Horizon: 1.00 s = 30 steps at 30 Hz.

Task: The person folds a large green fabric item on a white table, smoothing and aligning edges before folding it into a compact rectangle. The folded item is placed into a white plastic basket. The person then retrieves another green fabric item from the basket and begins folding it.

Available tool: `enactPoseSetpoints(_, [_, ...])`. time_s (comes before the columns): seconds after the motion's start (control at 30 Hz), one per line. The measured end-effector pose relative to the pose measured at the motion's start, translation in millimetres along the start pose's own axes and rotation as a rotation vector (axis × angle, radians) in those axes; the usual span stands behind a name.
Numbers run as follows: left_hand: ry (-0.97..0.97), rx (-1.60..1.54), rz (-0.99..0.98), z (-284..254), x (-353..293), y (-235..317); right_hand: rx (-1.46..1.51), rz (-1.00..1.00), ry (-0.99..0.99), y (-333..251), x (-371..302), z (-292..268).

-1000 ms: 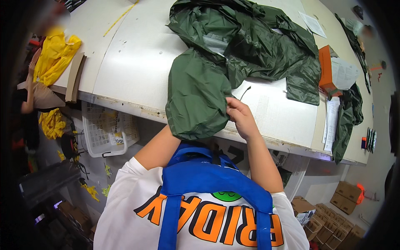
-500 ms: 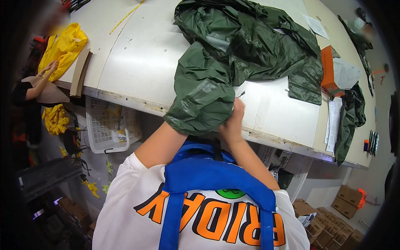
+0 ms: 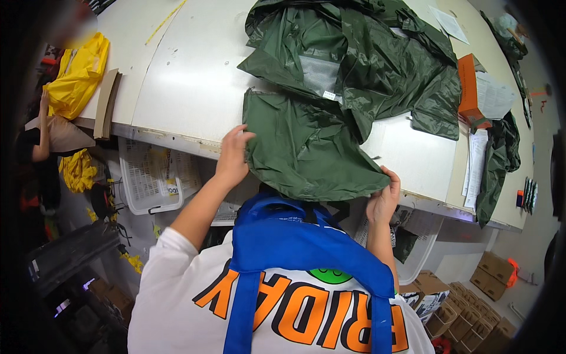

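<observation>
A dark green raincoat of thin shiny fabric lies crumpled across the white worktable. Its near flap, which looks like the hood, is spread out flat and hangs slightly over the table's front edge. My left hand is at the flap's left edge, fingertips bent onto the fabric. At the lower right corner, my right hand pinches the edge between thumb and fingers. Above the flap, a mesh lining and a small white label show inside the coat.
On the left, a co-worker's arm reaches to a yellow garment beside cardboard strips. An orange box, papers and another green piece lie on the right. White plastic crates stand below the table.
My left hand has come out from inside the bunched green fabric and moved to its left edge. The right hand has shifted right, and the flap now lies spread between them.
</observation>
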<state>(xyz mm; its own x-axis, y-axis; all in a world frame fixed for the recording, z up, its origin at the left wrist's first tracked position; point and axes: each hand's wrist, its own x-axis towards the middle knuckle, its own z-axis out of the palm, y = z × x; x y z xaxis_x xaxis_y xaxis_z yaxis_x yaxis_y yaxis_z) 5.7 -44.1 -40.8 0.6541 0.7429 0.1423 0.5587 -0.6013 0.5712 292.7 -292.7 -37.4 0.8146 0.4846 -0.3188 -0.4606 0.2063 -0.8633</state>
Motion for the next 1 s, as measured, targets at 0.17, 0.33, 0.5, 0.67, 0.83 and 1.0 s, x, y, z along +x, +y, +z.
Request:
enactPoseSetpoints(0.17, [-0.468,-0.061,0.217,-23.4,52.0,-23.8,0.115,0.007,-0.346,-39.9,38.1,-14.9])
enactPoseSetpoints(0.33, [-0.651,-0.143,0.119,-45.5,90.2,-28.3,-1.708,-0.538,-0.175,-77.2,85.7,-15.4])
enactPoseSetpoints(0.5, [-0.664,-0.224,0.130,-34.1,96.4,-28.4,-1.289,-0.615,-0.832,-27.4,-18.4,111.7])
enactPoseSetpoints(0.67, [-0.546,-0.263,0.072,-42.8,107.2,-31.7,-1.347,-0.478,-1.045,6.5,-35.7,123.1])
enactPoseSetpoints(0.83, [-0.244,-0.061,0.053,-15.0,100.4,-61.3,-1.051,-0.416,-1.129,54.5,-44.3,86.2])
enactPoseSetpoints(1.0, [0.171,-0.686,-0.698,11.2,60.4,-22.5,-1.150,-0.698,-0.720,15.7,8.4,99.1])
